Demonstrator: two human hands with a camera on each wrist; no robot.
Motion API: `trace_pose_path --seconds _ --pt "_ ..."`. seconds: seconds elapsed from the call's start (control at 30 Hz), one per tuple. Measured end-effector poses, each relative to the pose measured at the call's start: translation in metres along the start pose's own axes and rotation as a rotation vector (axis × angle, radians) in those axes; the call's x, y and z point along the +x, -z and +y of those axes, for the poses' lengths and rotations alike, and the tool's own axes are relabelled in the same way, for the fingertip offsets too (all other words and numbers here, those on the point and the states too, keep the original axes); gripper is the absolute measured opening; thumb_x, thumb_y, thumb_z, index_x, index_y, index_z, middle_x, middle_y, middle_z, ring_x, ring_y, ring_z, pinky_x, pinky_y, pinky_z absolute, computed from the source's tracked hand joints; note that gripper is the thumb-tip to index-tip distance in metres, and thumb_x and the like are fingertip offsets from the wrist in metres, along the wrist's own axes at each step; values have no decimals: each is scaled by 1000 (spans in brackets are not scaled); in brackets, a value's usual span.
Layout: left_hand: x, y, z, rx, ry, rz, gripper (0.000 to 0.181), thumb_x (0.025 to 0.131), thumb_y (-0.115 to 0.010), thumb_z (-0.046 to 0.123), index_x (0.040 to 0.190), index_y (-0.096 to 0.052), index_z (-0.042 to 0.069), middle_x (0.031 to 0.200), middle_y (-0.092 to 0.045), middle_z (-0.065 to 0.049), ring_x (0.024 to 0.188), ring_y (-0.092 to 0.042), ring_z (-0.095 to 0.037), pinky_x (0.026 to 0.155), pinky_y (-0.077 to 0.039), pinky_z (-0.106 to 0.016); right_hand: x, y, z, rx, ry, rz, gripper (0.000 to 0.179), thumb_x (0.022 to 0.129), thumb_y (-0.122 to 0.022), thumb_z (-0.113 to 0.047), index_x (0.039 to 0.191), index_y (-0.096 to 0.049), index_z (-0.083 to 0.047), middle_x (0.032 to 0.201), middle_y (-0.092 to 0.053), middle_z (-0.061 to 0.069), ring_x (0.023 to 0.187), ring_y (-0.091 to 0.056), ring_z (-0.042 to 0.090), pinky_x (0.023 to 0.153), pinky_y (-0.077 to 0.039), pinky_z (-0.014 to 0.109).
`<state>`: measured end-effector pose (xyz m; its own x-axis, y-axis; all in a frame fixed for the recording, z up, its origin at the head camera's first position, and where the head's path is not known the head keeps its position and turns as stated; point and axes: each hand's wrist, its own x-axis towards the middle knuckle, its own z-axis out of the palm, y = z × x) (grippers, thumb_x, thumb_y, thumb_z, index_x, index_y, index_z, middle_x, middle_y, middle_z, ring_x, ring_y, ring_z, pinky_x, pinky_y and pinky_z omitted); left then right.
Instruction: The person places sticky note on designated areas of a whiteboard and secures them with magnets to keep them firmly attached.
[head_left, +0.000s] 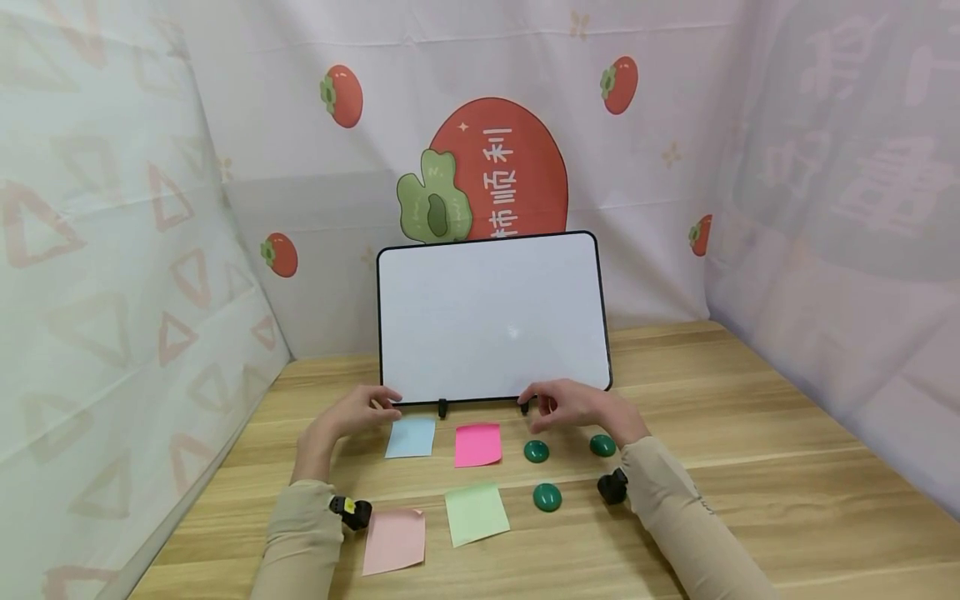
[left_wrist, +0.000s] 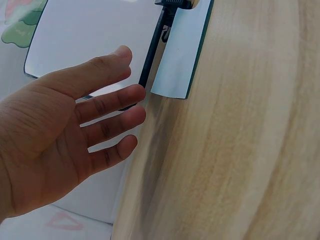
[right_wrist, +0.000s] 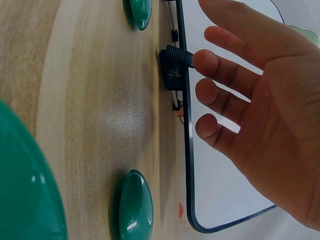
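A white board (head_left: 491,321) with a thin black frame leans upright on small black feet at the back of the table. My left hand (head_left: 366,410) is at its lower left corner, fingers loosely bent with nothing between them, near a light blue sticky note (head_left: 410,437). In the left wrist view the left hand's palm (left_wrist: 60,130) faces the camera. My right hand (head_left: 570,404) is by the right black foot (right_wrist: 172,70) at the board's lower edge. Its fingertips (right_wrist: 206,62) overlap the board there, relaxed and holding nothing. Green domed magnets (head_left: 536,451) lie below this hand.
A bright pink note (head_left: 477,445), a pale green note (head_left: 477,514) and a light pink note (head_left: 394,542) lie on the wooden table (head_left: 750,433). More green domes (head_left: 547,497) sit beside them. A printed cloth (head_left: 285,167) hangs behind and at both sides.
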<state>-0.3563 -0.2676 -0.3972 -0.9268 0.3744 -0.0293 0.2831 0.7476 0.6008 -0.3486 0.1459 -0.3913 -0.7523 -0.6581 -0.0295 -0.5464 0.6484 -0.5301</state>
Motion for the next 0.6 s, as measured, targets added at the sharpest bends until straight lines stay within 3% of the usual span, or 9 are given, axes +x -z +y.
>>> trace_pose_path --seconds 0.37,0.6 --pt "0 -4 -7 -40 38 -16 36 93 -70 27 122 -67 6 96 -65 -6 83 -56 -18 71 -47 -32 0 -3 -2 52 -112 -129 47 85 -78 -27 129 -64 -19 88 -56 1 79 -49 16 68 -40 30" --pt "0 -8 -12 -47 67 -28 34 93 -69 30 119 -68 8 91 -61 -5 77 -54 -18 65 -43 -31 -2 -5 2 105 -105 -173 49 84 -80 -24 130 -64 -21 85 -57 1 75 -48 16 67 -40 30"
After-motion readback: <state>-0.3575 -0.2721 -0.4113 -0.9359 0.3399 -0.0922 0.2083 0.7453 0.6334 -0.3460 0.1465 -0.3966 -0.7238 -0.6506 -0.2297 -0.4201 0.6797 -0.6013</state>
